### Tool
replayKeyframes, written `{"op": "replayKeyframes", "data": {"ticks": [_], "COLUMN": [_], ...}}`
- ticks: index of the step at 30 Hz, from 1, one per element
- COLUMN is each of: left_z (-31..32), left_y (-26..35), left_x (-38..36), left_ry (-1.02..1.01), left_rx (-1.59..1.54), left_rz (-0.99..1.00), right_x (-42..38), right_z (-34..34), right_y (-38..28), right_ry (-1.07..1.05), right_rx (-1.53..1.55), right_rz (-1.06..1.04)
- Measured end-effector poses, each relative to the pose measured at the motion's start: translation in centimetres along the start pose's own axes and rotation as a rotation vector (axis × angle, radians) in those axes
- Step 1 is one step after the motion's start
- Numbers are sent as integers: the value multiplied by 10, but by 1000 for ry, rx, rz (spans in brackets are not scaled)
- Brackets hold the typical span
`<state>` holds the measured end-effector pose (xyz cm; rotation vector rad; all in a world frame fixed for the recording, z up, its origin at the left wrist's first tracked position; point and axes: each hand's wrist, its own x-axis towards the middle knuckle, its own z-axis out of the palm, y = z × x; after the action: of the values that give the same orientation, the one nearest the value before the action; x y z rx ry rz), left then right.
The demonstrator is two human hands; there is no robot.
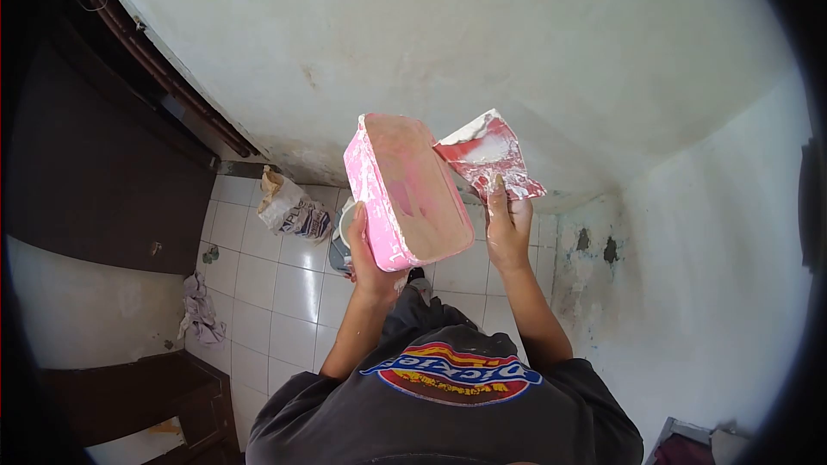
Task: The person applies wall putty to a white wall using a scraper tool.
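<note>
A pink plastic tub (372, 194), smeared with white filler, is tilted so that its inside faces me. My left hand (372, 269) grips its lower left side, with the thumb on the outer wall and the other fingers hidden beneath. In my right hand (509, 237) is a red putty spreader (495, 155), pinched with the thumb on its face. White filler coats the spreader's wide edge and streaks its surface. Its left corner overlaps the tub's right rim in this view. A thin, dull film covers the tub's inside.
On the tiled floor (297, 284), a printed sack (295, 211) leans near the wall base. A grey container (339, 256) shows partly behind the tub. A crumpled cloth (202, 310) lies left, near a dark door (103, 155). Walls stand ahead and right.
</note>
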<state>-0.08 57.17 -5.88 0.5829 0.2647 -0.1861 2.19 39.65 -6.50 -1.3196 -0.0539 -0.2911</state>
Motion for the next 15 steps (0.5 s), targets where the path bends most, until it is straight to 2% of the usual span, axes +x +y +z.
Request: {"op": "replayKeyframes", "data": {"ticks": [4,6,7,9,11,13,15], "left_z": [-7,-14,-15,-11,-9,-55,-61], "left_y": [0,-14,-16,-21,-25,-30,-9], "left_x": [5,15,15,14,16,-1,-26], "left_ry": [53,37,51,70,121,136,61], "left_rx": [41,55,48,52,70,97,43], "left_rz": [-34,-42,-45,-43,-5,4,-26], "right_x": [3,11,16,29,48,35,36], "right_z": [3,-7,-13,-38,-50,-46,-26], "right_y": [0,10,17,35,46,71,45], "right_ry": [44,231,233,254,268,320,343], "right_rx": [72,302,313,463,478,404,428], "right_rz": [32,205,207,364,374,379,321]}}
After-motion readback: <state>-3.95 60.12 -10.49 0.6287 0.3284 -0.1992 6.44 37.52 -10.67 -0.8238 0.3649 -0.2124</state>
